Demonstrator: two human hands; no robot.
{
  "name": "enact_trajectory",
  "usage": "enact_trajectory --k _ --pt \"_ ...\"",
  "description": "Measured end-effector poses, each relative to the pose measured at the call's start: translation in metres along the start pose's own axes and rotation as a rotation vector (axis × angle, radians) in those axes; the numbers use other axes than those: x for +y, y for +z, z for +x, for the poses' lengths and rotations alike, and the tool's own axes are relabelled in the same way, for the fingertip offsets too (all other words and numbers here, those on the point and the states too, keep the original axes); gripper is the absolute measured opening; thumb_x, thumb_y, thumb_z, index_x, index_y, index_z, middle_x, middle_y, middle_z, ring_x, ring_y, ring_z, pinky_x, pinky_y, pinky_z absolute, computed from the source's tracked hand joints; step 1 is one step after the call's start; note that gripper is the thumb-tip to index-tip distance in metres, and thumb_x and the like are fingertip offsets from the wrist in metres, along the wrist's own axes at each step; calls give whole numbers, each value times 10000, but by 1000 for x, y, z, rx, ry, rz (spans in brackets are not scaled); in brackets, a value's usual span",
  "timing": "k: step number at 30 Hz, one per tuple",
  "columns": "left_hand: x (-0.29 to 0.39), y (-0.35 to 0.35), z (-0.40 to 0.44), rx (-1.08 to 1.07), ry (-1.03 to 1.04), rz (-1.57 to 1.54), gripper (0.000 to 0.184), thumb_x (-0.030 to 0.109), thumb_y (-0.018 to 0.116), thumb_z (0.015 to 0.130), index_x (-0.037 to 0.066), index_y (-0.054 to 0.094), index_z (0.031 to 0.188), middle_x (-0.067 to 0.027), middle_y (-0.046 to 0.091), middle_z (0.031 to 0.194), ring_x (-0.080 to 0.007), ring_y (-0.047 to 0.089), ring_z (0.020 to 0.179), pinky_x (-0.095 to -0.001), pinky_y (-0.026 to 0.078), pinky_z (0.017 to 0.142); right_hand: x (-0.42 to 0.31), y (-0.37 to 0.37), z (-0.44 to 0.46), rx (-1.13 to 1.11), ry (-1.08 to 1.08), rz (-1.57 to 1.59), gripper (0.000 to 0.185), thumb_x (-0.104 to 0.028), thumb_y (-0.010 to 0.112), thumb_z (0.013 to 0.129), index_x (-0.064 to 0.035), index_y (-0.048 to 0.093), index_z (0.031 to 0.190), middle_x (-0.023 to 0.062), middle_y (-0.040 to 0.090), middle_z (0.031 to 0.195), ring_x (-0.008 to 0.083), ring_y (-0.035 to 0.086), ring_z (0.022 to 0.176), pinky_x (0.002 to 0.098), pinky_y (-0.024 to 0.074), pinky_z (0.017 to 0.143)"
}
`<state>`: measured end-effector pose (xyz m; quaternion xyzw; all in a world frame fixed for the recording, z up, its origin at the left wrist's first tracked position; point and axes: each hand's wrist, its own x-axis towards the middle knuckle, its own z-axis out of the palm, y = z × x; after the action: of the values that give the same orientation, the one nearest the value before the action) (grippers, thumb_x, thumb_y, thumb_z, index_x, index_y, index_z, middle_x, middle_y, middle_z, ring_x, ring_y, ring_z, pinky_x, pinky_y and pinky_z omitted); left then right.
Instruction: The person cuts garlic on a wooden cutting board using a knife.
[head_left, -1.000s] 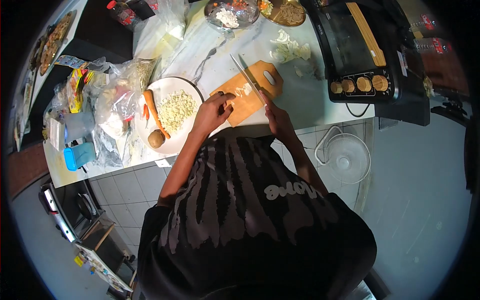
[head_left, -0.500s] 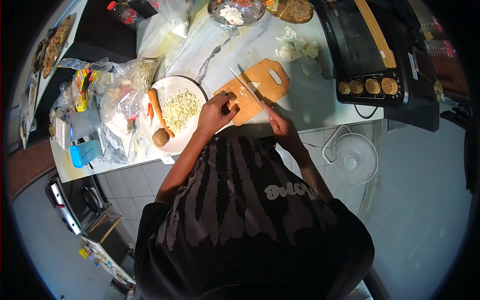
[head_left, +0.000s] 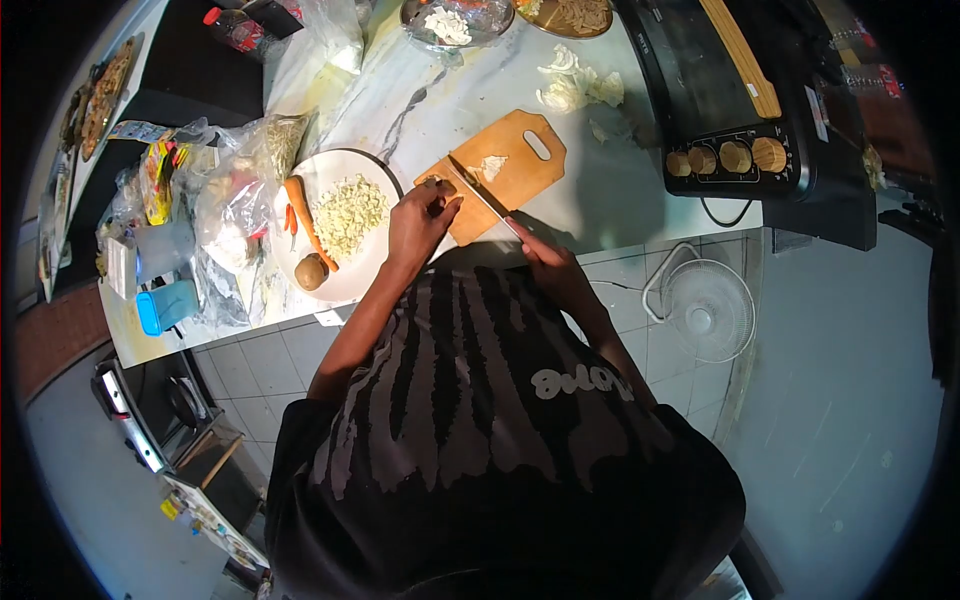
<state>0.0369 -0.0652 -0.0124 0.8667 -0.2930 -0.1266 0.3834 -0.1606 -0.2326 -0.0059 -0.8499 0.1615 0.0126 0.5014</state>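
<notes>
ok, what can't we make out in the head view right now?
All head view:
- Handle of the knife: partly covered by the right hand.
- What, if anything, the left hand pinches: hidden by its own fingers, too small.
- Metal tray: far side cut off by the top edge.
- Clear bag: contents obscured by crinkled plastic and glare.

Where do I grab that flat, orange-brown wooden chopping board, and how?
Probably hook into the oblong hole at the far-right end of the flat, orange-brown wooden chopping board, coming from the right: it makes a handle, away from the long, grey metal knife.
</notes>
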Motion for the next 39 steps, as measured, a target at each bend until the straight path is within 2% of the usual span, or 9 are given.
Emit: enact_trajectory --k 5,9,15,17,21,23,30,39 --pt "-3 3 -2 10 82 66 237 223 789 865 42 780 1018 -113 710 859 -254 702 740 -361 545 678 9 10 -1 96 -97 -55 439 -259 418 1078 -264 476 1513 191 688 1173 470 651 963 505 546 889" --pt "9 0 -2 -12 67 59 294 268 807 843 30 775 1013 -128 709 860 -264 699 735 -367 551 688 9 10 -3 22 -25 -21 439 -258 419 1079 -259 477 1514 204 679 1191 469 649 973 509 534 912" --pt "12 2 -3 35 37 105 289 268 805 843 23 768 991 -143 710 849 -276 697 735 -372 551 687 11 14 -6 4 -38 7 449 -283 412 1076 -256 461 1522 228 663 1213 463 640 1040 517 514 947" --pt "8 5 -3 52 43 123 279 266 802 845 22 766 977 -146 711 847 -277 698 736 -374 550 687 13 15 -6 62 -131 -105 462 -279 398 1072 -251 442 1531 214 650 1263 460 620 1100 518 494 979" --pt "4 9 -3 73 75 145 238 243 778 858 19 763 938 -140 709 844 -285 701 731 -381 550 682 -1 -2 -1 -31 -68 -32 475 -261 386 1067 -248 424 1541 203 637 1304 458 605 1137 509 479 1006" --pt "3 10 -2 84 102 154 230 238 768 863 19 763 931 -135 709 844 -286 701 727 -381 550 679 -5 -7 3 -115 22 13 485 -241 379 1063 -245 412 1546 207 635 1307 467 605 1124 514 480 998" --pt "5 9 -1 95 174 175 223 240 745 878 27 765 939 -127 684 818 -294 685 716 -390 544 655 -8 -4 6 -90 26 46 484 -231 402 1056 -245 426 1539 230 643 1265 485 618 1037 534 494 945" --pt "6 7 2 54 199 205 215 237 725 892 32 748 953 -130 679 835 -323 677 743 -410 540 662 4 5 4 29 -163 58 478 -156 445 1040 -208 472 1514 235 661 1224 484 629 1010 537 507 906"
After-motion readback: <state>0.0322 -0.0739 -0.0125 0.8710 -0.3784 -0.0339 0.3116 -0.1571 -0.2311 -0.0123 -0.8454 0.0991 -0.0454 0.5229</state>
